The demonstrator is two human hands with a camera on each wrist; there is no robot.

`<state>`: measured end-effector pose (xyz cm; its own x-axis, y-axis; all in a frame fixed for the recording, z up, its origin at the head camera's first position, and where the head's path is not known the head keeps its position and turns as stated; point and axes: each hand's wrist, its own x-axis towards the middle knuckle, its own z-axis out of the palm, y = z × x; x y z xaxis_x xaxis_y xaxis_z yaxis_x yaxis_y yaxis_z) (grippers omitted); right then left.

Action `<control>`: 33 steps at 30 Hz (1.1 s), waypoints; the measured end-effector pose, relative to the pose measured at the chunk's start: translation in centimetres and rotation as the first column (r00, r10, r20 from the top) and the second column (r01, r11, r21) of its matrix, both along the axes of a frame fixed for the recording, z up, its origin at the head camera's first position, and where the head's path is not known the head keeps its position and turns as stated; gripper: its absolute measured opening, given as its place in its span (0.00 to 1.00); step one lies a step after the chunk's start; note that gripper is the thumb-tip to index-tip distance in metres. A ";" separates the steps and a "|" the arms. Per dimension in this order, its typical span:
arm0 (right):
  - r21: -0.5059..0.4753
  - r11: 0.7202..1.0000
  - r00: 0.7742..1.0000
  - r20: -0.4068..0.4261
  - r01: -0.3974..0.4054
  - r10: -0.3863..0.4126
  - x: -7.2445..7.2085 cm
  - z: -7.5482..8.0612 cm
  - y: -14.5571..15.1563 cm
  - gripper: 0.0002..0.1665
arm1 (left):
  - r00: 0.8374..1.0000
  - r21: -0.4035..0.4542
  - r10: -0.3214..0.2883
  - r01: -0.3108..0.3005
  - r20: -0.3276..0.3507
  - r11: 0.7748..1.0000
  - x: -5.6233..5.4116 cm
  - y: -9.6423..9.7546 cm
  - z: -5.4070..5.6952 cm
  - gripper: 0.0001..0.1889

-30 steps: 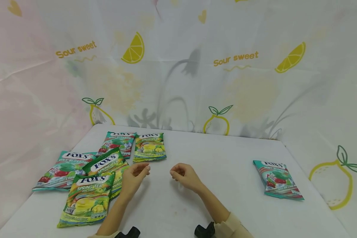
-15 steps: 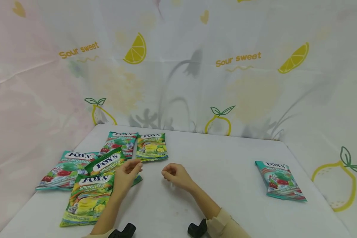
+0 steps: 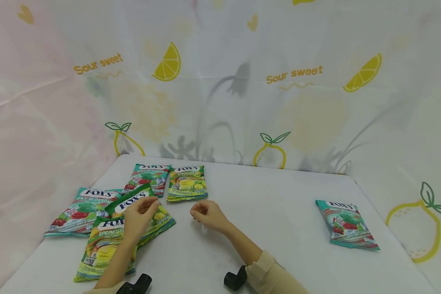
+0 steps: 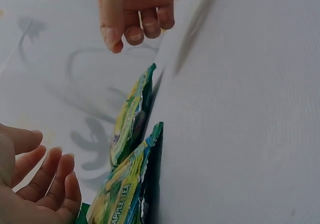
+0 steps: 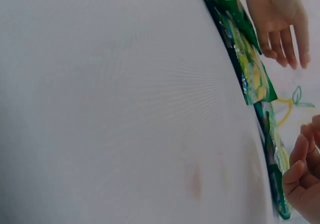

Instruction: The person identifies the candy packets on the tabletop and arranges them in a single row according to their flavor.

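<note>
A: Set the clock at the middle of the table (image 3: 264,212), 12 at the far edge. What is nearest you?

B: Two black units: the left wrist unit (image 3: 134,284) at 7 and the right wrist unit (image 3: 236,278) at 6. Next, at 8, lies the front Spring Tea bag (image 3: 99,251), first of three, partly covered from view by your left forearm (image 3: 119,261).

A: State the position of your two hands.

B: Your left hand (image 3: 137,218) is at 9, over the middle Spring Tea bag (image 3: 158,222), the second of three; contact cannot be told. Its fingers are gently curved with small gaps, thumb set apart. Your right hand (image 3: 210,216) is just on the 9 side of centre, above the table. Its fingers are loosely bent, thumb near the index fingertip.

A: Which bags are farther out?

B: Three Mint Blossom bags and one Spring Tea. The right Mint Blossom bag (image 3: 347,224) lies alone at 3. The left Mint Blossom bag (image 3: 82,212) is at 9, one corner under the middle Spring Tea bag. The far Mint Blossom bag (image 3: 147,179) is at 10; the far Spring Tea bag (image 3: 187,183), third of its kind, is just beside it at 11.

A: Beyond 12?

B: The backdrop (image 3: 220,102), with two "Sour sweet" legends and three lemon outlines.
</note>
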<state>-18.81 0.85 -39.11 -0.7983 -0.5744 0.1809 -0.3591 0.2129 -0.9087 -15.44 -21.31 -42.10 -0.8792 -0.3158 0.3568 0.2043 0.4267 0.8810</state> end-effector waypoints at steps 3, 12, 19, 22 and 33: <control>0.009 1.000 1.000 0.000 0.002 -0.002 0.1 0.2 -0.8 0.08 | 1.000 -0.009 0.015 -0.014 0.023 1.000 0.0 -0.8 0.3 0.13; 0.015 0.999 0.999 0.032 0.044 -0.045 -2.6 -3.4 -3.5 0.08 | 0.985 -0.089 0.141 -0.149 -0.096 0.985 -0.7 -2.2 0.5 0.10; 0.029 0.998 0.998 0.033 0.050 -0.051 -3.1 -3.5 -4.6 0.08 | 0.983 -0.138 0.156 -0.169 -0.100 0.976 -1.2 -2.6 0.6 0.10; 0.048 0.997 0.998 0.018 0.064 -0.065 -3.4 -3.5 -5.1 0.08 | 0.981 -0.164 0.164 -0.179 -0.103 0.970 -1.6 -3.0 0.5 0.10; 0.059 0.995 0.996 -0.002 0.085 -0.085 -4.2 -3.6 -7.1 0.08 | 0.988 -0.265 0.153 -0.150 -0.012 0.953 -2.6 -5.5 0.7 0.12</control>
